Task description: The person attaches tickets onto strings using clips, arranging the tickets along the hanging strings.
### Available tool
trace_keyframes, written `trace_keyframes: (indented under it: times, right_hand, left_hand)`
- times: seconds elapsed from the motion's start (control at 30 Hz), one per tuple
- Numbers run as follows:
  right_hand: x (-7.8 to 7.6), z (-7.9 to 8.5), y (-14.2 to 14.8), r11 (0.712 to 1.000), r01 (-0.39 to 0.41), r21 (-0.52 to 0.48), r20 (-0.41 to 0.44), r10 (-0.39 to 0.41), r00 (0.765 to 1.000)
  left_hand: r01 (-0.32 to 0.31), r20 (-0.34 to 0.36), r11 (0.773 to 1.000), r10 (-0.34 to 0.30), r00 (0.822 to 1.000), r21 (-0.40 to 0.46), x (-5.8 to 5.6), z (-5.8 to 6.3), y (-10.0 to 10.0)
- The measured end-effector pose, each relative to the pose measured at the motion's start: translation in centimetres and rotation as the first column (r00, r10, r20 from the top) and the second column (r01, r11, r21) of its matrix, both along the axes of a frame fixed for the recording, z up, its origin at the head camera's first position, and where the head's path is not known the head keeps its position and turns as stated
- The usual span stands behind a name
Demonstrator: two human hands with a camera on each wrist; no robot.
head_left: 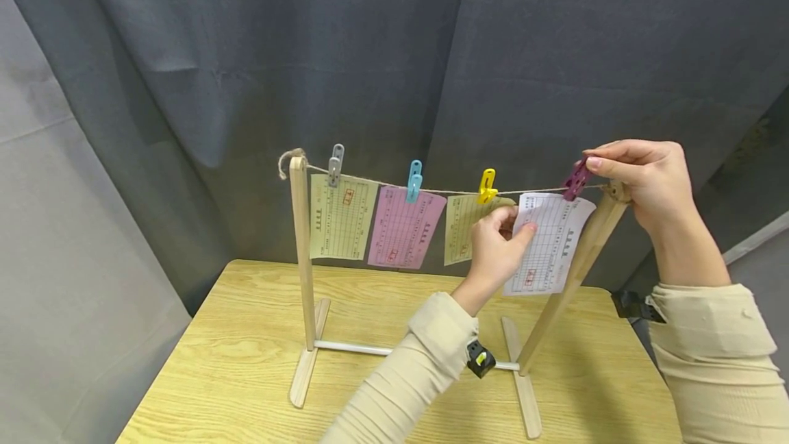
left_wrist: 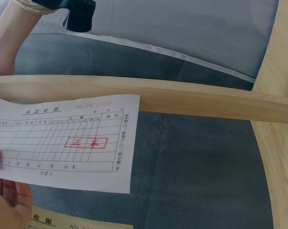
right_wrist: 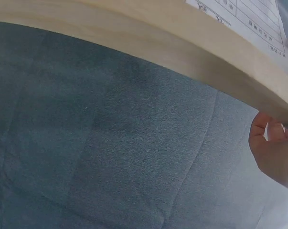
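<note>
A white printed receipt [head_left: 551, 245] hangs at the right end of a thin string [head_left: 394, 184]. Its near side is pinched by my left hand [head_left: 496, 252], thumb in front and fingers behind; the left wrist view shows the same receipt [left_wrist: 77, 143] with a red stamp. At the receipt's top edge, a purple clothespin [head_left: 576, 180] sits on the string. Thumb and fingers of my right hand [head_left: 656, 177] pinch that clothespin by its upper end. Whether its jaws bite the paper is hard to tell.
Grey [head_left: 335, 166], blue [head_left: 414, 181] and yellow [head_left: 487, 187] clothespins hold a yellow receipt [head_left: 342, 225], a pink receipt [head_left: 403, 231] and another yellow receipt [head_left: 459, 225]. Wooden posts [head_left: 302, 259] carry the string, standing on a wood-grain table [head_left: 234, 334] before a grey curtain [head_left: 308, 53].
</note>
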State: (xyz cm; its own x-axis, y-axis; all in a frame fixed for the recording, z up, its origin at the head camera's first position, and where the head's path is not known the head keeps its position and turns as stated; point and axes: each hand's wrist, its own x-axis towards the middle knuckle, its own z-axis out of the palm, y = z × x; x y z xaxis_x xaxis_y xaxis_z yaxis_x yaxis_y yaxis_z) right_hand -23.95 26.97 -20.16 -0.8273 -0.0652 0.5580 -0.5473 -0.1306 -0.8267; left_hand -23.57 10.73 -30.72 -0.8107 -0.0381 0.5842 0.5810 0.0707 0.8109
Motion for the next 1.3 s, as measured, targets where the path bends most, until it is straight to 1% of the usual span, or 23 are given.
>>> trace_keyframes:
  times: [0.23,0.33,0.47,0.5,0.6,0.7,0.77,0.93,1.13,1.3]
  right_hand:
    - [-0.1,-0.8,0.0,0.995,0.055,0.088,-0.012,-0.054,0.998]
    - [0.0,-1.0,0.0,0.991,0.064,0.116,-0.021,-0.062,0.998]
    - [0.0,-1.2,0.0,0.993,0.039,0.114,-0.036,-0.035,0.999]
    - [0.0,-1.2,0.0,0.993,0.029,0.113,-0.039,-0.025,0.999]
    - [-0.1,-1.4,0.0,0.994,0.013,0.113,-0.051,-0.008,0.999]
    - [-0.2,-1.6,0.0,0.993,0.003,0.114,-0.056,0.003,0.998]
    - [-0.3,-1.7,0.0,0.993,0.003,0.121,-0.054,0.004,0.999]
    - [0.0,-1.9,0.0,0.988,0.023,0.155,-0.059,-0.014,0.998]
    - [0.4,-2.1,-0.1,0.985,0.043,0.165,-0.076,-0.031,0.997]
    - [0.6,-2.3,-0.2,0.987,0.050,0.151,-0.103,-0.034,0.994]
  left_hand:
    - [0.008,0.008,1.000,-0.008,1.000,0.007,-0.3,-0.1,0.1]
    - [0.012,0.014,1.000,-0.012,1.000,0.011,-0.3,-0.1,0.2]
    - [0.017,0.013,1.000,-0.017,1.000,0.012,-0.2,0.0,0.1]
    - [0.009,-0.005,1.000,-0.009,1.000,0.003,-0.1,0.1,0.0]
    - [0.014,-0.016,1.000,-0.014,1.000,0.007,0.0,0.1,0.0]
    - [0.015,-0.012,1.000,-0.015,1.000,0.009,-0.1,0.1,0.0]
    - [0.022,0.007,1.000,-0.022,1.000,0.020,-0.2,0.0,0.1]
    - [0.013,0.004,1.000,-0.013,1.000,0.014,-0.2,0.1,0.1]
    - [0.034,0.008,0.999,-0.034,0.999,0.021,0.2,0.1,-0.1]
    - [0.044,0.003,0.999,-0.044,0.999,0.025,0.5,0.0,-0.1]
